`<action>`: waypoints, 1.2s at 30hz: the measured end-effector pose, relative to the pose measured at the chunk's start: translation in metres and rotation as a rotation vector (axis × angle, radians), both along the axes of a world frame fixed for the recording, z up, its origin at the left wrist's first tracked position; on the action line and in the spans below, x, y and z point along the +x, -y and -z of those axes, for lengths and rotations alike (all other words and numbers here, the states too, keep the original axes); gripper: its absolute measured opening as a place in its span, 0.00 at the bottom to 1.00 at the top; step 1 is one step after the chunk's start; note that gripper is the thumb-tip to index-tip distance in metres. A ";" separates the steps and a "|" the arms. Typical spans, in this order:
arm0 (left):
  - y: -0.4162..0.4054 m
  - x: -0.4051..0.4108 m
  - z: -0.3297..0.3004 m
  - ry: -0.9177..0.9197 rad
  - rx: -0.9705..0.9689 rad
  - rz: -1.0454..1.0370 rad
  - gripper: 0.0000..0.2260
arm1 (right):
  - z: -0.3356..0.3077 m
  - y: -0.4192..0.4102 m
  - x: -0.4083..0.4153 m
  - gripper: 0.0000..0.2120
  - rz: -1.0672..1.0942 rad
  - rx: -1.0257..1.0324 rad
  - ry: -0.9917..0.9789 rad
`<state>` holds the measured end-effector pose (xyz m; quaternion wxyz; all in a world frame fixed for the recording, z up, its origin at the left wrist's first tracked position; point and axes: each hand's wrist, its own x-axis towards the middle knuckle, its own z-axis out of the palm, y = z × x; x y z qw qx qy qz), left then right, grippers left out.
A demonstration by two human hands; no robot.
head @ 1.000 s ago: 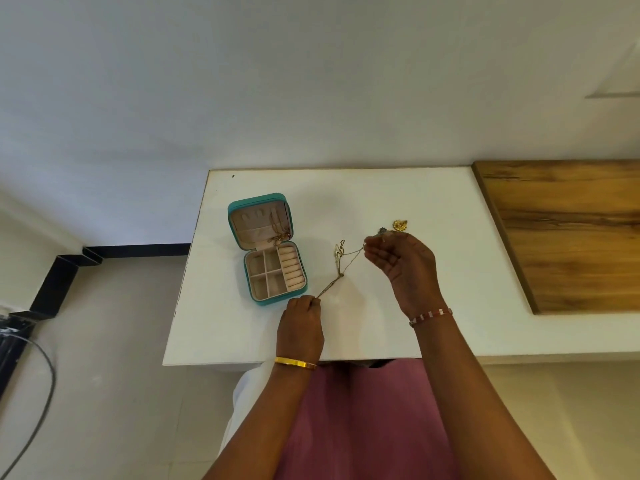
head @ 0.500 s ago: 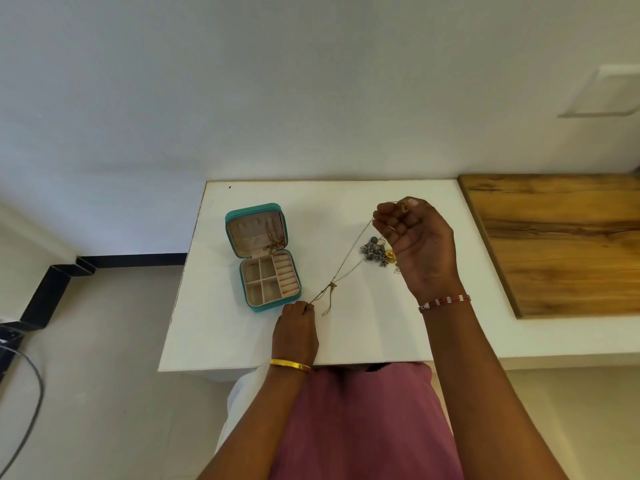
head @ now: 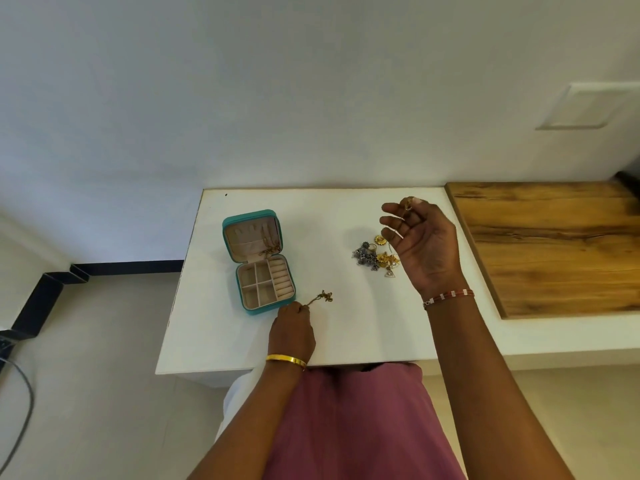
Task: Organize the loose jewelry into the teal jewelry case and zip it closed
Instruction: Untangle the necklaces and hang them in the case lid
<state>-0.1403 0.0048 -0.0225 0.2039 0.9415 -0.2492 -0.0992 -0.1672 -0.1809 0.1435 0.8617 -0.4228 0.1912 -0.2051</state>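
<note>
Teal jewelry case (head: 258,261) lies open on the white table (head: 346,327), loose jewelry to its right, 2 hands at work.

Just right of the case's near corner, the left hand (head: 292,332) rests on the table, fingers curled shut and pinching one end of a thin gold chain (head: 322,297) that bunches on the tabletop beside the case. Well to the right of the case, the right hand (head: 424,244) is raised palm-up, fingers loosely spread, thumb and forefinger pinching a small gold piece (head: 408,204). Between case and right hand sits the pile of loose jewelry (head: 377,255), silver and gold pieces. Inside the case's lid hangs another chain; its divided tray looks bare.
</note>
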 end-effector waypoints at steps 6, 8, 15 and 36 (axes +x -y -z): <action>0.001 0.000 -0.023 -0.032 -0.110 -0.043 0.16 | 0.002 -0.014 -0.008 0.09 -0.071 -0.025 -0.147; 0.004 -0.003 -0.040 -0.039 -0.223 -0.063 0.15 | -0.001 -0.023 -0.011 0.09 -0.122 -0.060 -0.209; 0.013 -0.010 -0.114 -0.171 -0.635 -0.223 0.14 | -0.013 -0.056 -0.026 0.08 -0.273 -0.235 -0.343; -0.032 -0.067 -0.211 -0.636 -1.002 -0.209 0.13 | -0.070 -0.080 -0.096 0.09 -0.251 -0.630 -0.328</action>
